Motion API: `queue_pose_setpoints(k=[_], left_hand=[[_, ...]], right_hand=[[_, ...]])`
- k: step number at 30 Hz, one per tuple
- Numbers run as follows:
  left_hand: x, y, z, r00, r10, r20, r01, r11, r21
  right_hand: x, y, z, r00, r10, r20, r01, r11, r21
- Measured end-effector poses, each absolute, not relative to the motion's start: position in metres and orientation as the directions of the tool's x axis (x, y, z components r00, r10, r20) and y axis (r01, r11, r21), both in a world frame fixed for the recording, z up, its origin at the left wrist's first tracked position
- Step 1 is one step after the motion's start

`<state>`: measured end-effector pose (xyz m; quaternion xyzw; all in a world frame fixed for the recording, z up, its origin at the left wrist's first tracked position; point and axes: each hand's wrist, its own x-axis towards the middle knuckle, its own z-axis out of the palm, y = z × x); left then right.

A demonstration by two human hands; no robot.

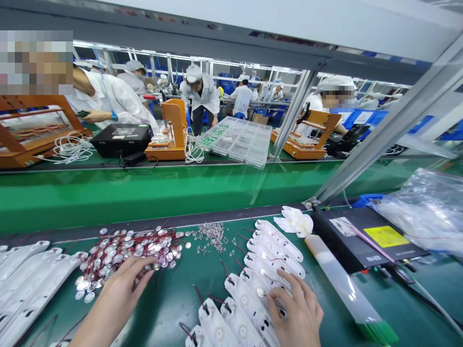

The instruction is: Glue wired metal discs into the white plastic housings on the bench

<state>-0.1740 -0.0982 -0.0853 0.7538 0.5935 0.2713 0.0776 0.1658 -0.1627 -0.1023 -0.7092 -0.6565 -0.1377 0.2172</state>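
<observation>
My left hand (125, 284) reaches to the right edge of a pile of small round silver discs with red wires (126, 248). Its thumb and fingers curve toward each other with a gap at the tips; nothing can be made out between them. Over the row of white plastic housings (242, 301) is my right hand (296, 303), its thumb and index finger curled close together beside a round disc on one housing. Whatever may be between those fingertips is too small to tell. Red wires stick out from the housings' upper ends.
Small clear parts (213, 234) lie behind the housings. More white housings (32, 279) are at the left. To the right are a glue-like bottle (347, 284), a black box (369, 236) and plastic bags (430, 207). Across the green belt (144, 193), people work beside orange fixtures (173, 130).
</observation>
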Motion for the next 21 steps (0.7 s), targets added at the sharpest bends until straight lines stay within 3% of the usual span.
queue_pose_setpoints(k=[6,9,13,18,21], left_hand=[[-0.167,-0.107,-0.072,0.164,0.943,0.291,0.850,-0.285,0.444],[-0.161,-0.115,-0.067,0.166,0.960,0.224,0.827,-0.260,0.499],[-0.138,-0.126,-0.060,0.189,0.969,0.162,0.755,-0.248,0.607],[-0.095,-0.138,-0.045,0.489,0.847,0.206,0.572,-0.490,0.658],[-0.079,-0.142,-0.041,0.578,0.769,0.274,0.512,-0.603,0.612]], right_hand=[[0.178,-0.162,-0.107,-0.116,0.820,0.561,0.993,0.096,0.064],[0.179,-0.159,-0.105,-0.204,0.812,0.547,0.979,0.175,0.105],[0.172,-0.158,-0.092,-0.151,0.829,0.538,0.987,0.160,0.031],[0.137,-0.160,-0.052,-0.223,0.660,0.718,0.864,0.475,-0.168],[0.106,-0.159,-0.040,-0.256,0.584,0.771,0.804,0.571,-0.165]])
